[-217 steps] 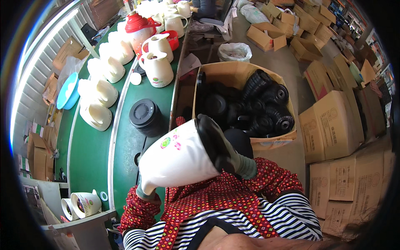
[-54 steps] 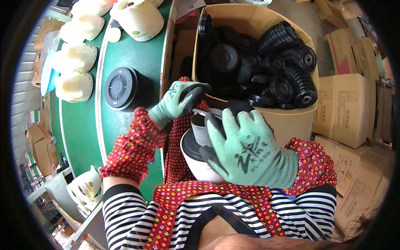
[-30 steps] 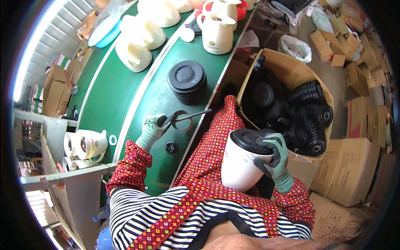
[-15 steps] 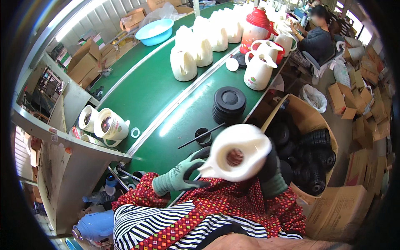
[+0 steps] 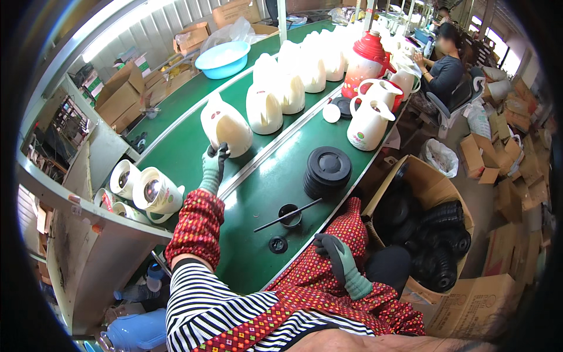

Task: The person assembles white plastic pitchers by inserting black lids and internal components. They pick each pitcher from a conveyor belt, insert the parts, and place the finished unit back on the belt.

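Note:
My left hand (image 5: 212,167), in a green and grey glove, reaches forward over the bench with its fingers closed at the lower handle side of a white jug (image 5: 226,124). That jug leans slightly beside a row of similar white jugs (image 5: 264,110). My gloved right hand (image 5: 343,264) is above my lap, its fingers curled, with no object visible in them. Between my arms, a small black cup (image 5: 290,220) has a thin black rod (image 5: 270,224) lying across it. A small black ring-shaped part (image 5: 278,244) lies nearer me. Stacked black discs (image 5: 328,167) stand to the right.
A cardboard box (image 5: 375,196) full of black parts stands right of the bench. White jugs (image 5: 157,190) lie at the left edge. A red flask (image 5: 366,61), printed white jugs (image 5: 370,126) and a blue basin (image 5: 223,58) are farther off. A co-worker (image 5: 446,70) sits at far right.
The white jug that was between both hands above my lap is gone from there. My left hand has moved forward to a jug on the bench; my right has drawn back over my lap.

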Available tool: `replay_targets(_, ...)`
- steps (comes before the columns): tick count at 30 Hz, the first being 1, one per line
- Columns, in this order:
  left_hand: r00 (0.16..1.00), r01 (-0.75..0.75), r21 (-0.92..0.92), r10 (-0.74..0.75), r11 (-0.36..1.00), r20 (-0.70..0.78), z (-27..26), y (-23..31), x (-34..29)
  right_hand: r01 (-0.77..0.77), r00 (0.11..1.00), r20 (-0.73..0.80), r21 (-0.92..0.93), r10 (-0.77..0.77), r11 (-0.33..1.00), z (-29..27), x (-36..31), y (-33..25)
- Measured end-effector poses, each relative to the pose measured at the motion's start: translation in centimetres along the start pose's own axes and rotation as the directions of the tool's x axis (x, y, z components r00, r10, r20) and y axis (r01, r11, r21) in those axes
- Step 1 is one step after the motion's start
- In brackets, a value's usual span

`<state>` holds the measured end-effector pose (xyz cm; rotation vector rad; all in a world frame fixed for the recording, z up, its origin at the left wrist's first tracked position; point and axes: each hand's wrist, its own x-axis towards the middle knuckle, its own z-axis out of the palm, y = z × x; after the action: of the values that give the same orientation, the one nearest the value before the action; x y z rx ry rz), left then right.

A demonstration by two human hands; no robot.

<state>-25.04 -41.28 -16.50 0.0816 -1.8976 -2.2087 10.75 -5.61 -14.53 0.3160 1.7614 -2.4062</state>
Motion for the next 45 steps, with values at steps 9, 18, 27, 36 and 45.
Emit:
replay_targets(9,0.98,-0.071,0.729,0.182,0.681,-0.075,-0.5,-3.8,2.6,-0.02,0.999,0.045,-0.052,0.023,0.998,-0.2,-0.4,-0.1)
replay_targets(18,0.831,0.066,0.986,0.539,0.152,-0.138,-14.7,8.1,-12.1,-0.008,0.998,0.066,-0.069,0.013,0.998,-0.4,-1.0,0.2)
replay_targets(27,0.909,0.103,0.987,0.391,0.122,-0.143,-18.2,9.7,-12.7,-0.003,0.994,0.11,-0.076,0.012,0.997,0.4,-1.5,-2.0)
replay_targets(36,0.738,-0.654,0.726,0.395,0.215,0.548,1.4,21.1,-25.2,0.015,0.982,0.187,-0.123,0.008,0.992,6.0,0.6,-14.8)
replay_targets(45,0.206,-0.942,0.116,0.27,0.315,0.94,10.7,22.2,-31.0,-0.084,0.994,0.077,0.071,0.078,0.994,-0.9,-2.8,-13.3)
